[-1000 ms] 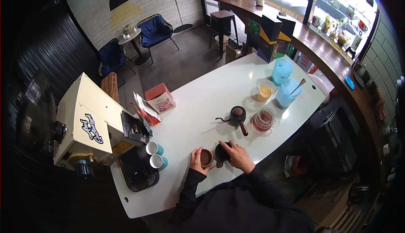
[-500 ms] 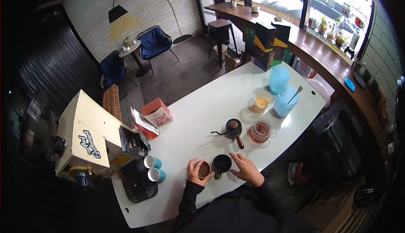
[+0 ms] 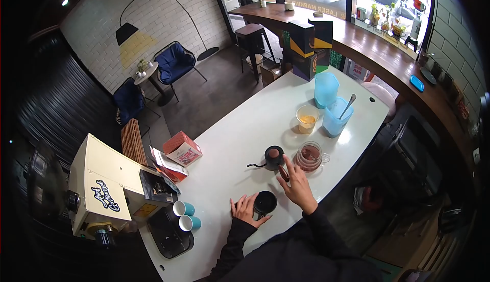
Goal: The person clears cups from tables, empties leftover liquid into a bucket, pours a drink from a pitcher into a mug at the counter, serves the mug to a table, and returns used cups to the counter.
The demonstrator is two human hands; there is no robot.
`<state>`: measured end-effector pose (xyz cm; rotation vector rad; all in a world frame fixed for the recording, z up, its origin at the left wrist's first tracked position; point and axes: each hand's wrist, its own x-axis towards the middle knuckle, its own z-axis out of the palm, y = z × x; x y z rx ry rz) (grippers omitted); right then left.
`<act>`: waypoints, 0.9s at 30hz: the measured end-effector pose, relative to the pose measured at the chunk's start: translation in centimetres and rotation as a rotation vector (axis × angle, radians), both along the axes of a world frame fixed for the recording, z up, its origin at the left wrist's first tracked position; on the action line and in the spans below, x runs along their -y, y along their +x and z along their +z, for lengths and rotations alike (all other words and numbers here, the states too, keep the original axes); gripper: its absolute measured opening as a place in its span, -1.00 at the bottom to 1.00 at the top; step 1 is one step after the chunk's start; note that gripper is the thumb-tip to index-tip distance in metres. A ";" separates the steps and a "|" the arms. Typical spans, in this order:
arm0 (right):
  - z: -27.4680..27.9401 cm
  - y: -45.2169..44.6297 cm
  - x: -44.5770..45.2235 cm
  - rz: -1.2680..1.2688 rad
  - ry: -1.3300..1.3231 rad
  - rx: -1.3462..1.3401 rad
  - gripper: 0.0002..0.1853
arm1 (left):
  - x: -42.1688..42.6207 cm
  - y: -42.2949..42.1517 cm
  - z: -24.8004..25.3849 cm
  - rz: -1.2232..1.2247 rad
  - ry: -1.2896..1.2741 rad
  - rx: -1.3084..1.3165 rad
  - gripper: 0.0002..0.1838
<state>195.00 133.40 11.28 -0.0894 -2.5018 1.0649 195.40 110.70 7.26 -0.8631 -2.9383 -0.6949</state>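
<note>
My left hand [image 3: 246, 210] curves round the left side of a black cup [image 3: 265, 204], the thumb by its handle and the other fingers spread. The small brown vessel is out of sight; my left hand may cover it. My right hand [image 3: 298, 189] reaches over the wooden handle [image 3: 284, 174] of a black gooseneck kettle [image 3: 273, 158]. Its index finger is stretched out and the thumb stands apart. Whether the fingers press on the handle is unclear. Right of the kettle stands a glass server [image 3: 309, 158] with reddish-brown liquid.
Farther back on the white table [image 3: 224, 144] are a clear cup with yellow contents [image 3: 307, 120], two blue pitchers [image 3: 337, 118] and dark boxes [image 3: 309, 52]. To the left are two teal cups [image 3: 189, 223], a black tray [image 3: 171, 238], a cream machine [image 3: 109, 180] and a pink box [image 3: 182, 149].
My right hand has moved from beside the black cup up to the kettle handle. My left hand has shifted onto the black cup's side, and the brown vessel no longer shows.
</note>
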 end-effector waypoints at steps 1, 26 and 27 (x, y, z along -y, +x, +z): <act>-0.5 -0.6 0.2 0.043 -0.021 0.009 -0.11 | -0.1 0.1 0.0 0.027 0.037 0.003 -0.08; -4.4 -3.1 -1.3 0.045 0.035 0.181 -0.08 | -1.5 -0.2 0.3 0.194 0.018 -0.058 -0.15; -4.4 -2.7 -1.5 0.054 0.005 0.193 -0.09 | -1.5 -0.2 0.2 0.195 0.008 -0.061 -0.15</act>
